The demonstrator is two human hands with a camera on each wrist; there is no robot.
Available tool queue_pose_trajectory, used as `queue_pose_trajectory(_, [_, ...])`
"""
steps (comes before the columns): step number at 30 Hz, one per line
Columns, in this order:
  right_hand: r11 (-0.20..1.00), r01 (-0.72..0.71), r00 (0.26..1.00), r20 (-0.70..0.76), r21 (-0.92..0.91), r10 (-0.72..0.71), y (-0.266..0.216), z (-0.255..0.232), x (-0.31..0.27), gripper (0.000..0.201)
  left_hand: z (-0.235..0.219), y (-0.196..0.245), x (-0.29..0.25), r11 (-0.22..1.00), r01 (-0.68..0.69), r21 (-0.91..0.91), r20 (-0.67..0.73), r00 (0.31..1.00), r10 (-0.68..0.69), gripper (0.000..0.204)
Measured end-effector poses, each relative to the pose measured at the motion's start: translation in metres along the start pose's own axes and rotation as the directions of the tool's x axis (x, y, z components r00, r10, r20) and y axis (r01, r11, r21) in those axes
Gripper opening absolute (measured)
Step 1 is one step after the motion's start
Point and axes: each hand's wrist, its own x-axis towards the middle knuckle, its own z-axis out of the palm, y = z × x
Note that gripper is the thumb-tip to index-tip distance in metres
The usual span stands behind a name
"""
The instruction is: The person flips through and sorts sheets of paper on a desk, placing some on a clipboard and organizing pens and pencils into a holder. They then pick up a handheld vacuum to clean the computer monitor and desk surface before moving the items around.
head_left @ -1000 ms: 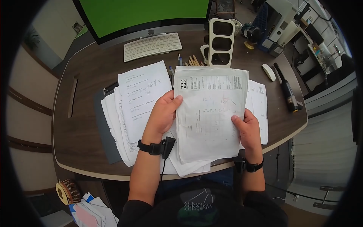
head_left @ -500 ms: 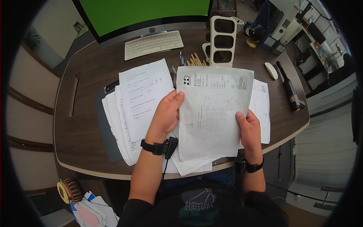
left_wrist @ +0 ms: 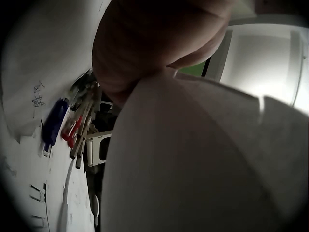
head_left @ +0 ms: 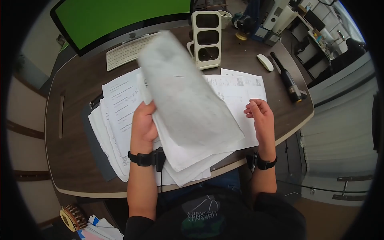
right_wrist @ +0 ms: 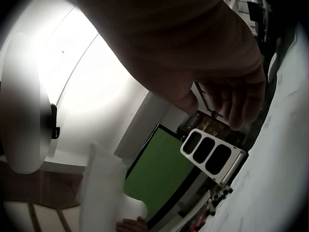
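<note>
Pinches the bent sheets (head_left: 188, 94) by one edge in the left grip (head_left: 144, 124), above the papers (head_left: 240, 96) on the counter (head_left: 76, 120); holds nothing in the right grip (head_left: 263, 122). Could splay or drop sheets through one-sided pinching, or brush the holder (head_left: 207, 29) if swung wide.

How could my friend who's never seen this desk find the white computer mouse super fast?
Start with the big dark-brown desk and look toward its right side in the head view. Beyond the loose papers lies a long, black, bottle-shaped object, and the computer mouse sits just left of it. It's the small, smooth white oval, while its neighbour is long and dark.
</note>
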Motion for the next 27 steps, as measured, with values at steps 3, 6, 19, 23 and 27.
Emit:
queue_pose_trajectory(3, [0.826, 0.080, 0.984, -0.088, -0.558, -0.155, 0.032, -0.036, 0.014, 0.037, -0.049, 0.001, 0.011, 0.986, 0.044, -0.163, 0.168, 0.986, -0.016, 0.034])
queue_pose_trajectory(6, [0.646, 0.018, 0.986, -0.093, -0.763, -0.139, 0.037, -0.039, 0.009, 0.045, -0.005, 0.015, -0.010, 0.961, 0.121, -0.248, 0.329, 0.944, -0.034, 0.058])
queue_pose_trajectory(19, [0.666, -0.089, 0.989, 0.012, -0.741, 0.146, 0.034, -0.027, 0.012, 0.028, -0.001, 0.012, -0.013, 0.987, 0.119, -0.107, 0.313, 0.946, -0.080, 0.072])
queue_pose_trajectory(23, [0.753, 0.054, 0.995, 0.097, -0.655, 0.013, 0.040, -0.026, 0.009, 0.021, -0.003, 0.016, -0.013, 0.992, 0.127, -0.020, 0.267, 0.957, -0.117, 0.067])
queue_pose_trajectory(27, [0.838, 0.155, 0.985, 0.021, -0.523, -0.169, 0.015, -0.023, -0.002, 0.014, 0.023, 0.005, -0.022, 0.885, 0.007, 0.466, -0.053, 0.998, 0.020, 0.032])
